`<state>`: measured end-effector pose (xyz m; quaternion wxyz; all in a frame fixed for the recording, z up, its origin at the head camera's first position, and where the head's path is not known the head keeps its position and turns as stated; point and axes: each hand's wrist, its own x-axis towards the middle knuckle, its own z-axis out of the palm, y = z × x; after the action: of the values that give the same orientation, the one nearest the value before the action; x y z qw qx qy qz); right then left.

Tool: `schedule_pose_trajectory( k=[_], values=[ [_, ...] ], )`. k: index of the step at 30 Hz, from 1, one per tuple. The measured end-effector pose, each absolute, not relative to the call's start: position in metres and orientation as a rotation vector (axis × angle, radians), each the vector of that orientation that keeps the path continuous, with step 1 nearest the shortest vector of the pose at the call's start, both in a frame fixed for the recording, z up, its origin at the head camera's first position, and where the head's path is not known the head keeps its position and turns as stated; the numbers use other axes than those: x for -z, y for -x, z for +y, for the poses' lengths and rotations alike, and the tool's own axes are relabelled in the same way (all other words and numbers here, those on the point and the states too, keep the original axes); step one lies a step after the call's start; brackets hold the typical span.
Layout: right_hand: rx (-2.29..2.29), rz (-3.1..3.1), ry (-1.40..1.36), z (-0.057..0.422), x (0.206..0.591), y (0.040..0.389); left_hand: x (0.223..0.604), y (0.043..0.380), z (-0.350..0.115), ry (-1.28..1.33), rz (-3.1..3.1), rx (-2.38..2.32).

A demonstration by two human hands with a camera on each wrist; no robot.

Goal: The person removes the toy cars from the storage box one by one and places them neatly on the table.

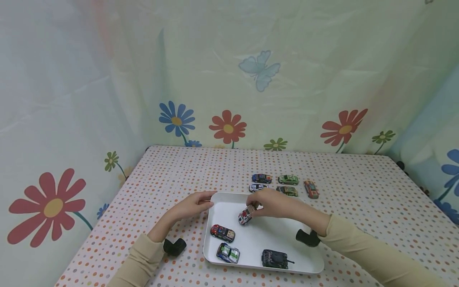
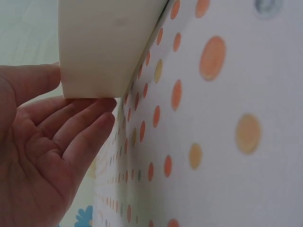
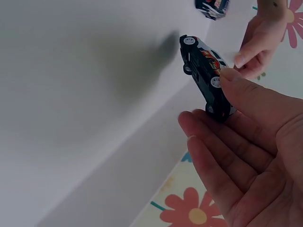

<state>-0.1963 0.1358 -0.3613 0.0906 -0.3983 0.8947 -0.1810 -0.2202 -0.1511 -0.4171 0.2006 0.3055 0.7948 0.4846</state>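
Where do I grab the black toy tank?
Probably pinch the black toy tank across its long sides, coming from above: it sits upright, with a boxy body. The thin barrel sticks out to the right, so avoid that. The near side may be tight, close to the white tray's edge.

Head view is shot from above, aimed forward and down; surface (image 1: 179,171), tray (image 1: 274,235), left hand (image 1: 191,205) and right hand (image 1: 275,202) taken in at farther range. Left wrist: tray's outside seen close, surface tilted steeply. Right wrist: tray's inside seen close, past held toy car (image 3: 204,71). Tray and left hand shared by all three.
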Motion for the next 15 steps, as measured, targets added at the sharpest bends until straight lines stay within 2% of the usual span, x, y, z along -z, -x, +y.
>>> schedule_pose_trajectory(
  k=[15],
  values=[
    [0.735, 2.816, 1.078, 0.129, 0.337, 0.216, 0.419, 0.222, -0.151, -0.858, 2.21, -1.368]
  ],
)
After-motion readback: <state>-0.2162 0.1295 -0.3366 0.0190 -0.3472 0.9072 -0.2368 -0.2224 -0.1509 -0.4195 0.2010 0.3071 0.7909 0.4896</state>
